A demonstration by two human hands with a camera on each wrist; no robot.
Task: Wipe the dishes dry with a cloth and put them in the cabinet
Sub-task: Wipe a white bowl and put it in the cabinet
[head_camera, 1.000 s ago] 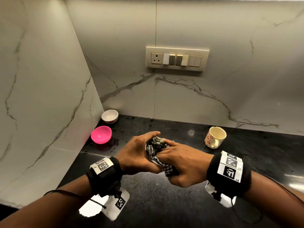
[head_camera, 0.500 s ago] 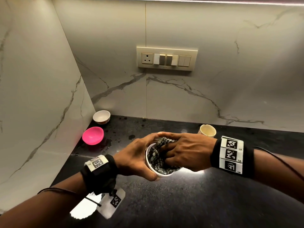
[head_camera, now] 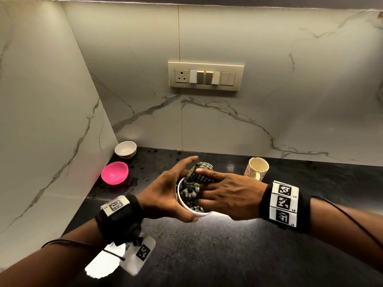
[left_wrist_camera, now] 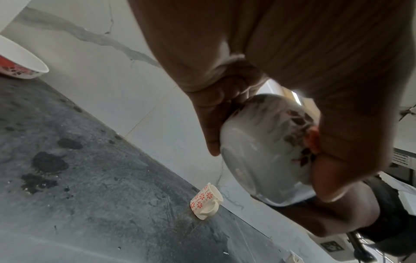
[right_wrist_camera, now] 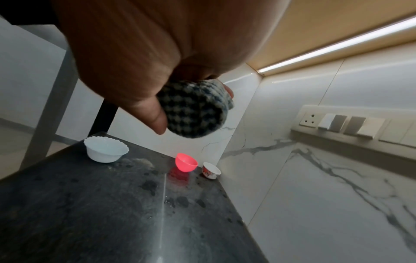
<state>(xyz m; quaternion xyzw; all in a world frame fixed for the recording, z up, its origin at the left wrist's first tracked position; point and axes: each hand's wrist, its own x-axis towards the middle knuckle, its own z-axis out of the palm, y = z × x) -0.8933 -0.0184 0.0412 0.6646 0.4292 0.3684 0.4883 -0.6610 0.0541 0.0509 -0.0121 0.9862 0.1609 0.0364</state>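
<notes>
Mid-wipe here: the left hand [head_camera: 165, 195] is wrapped round the outside of the small white bowl [head_camera: 194, 212], held up over the counter [head_camera: 228, 255]. The right hand [head_camera: 230, 195] has the checked cloth [head_camera: 189, 190] bunched in its fingers and stuffed inside. My guess is the next move is to pull the cloth out, then get the bowl to the cabinet, which isn't in view. The pink bowl [head_camera: 114, 172] and mug [head_camera: 257, 168] sit on the counter.

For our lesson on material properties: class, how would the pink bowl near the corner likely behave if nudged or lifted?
The pink bowl looks like translucent plastic, so probably light and hard to break. Its underside is rounded, so a nudge may rock or tip it. Water spots dot the black counter beside it, so it could slide and feel slippery.
</notes>
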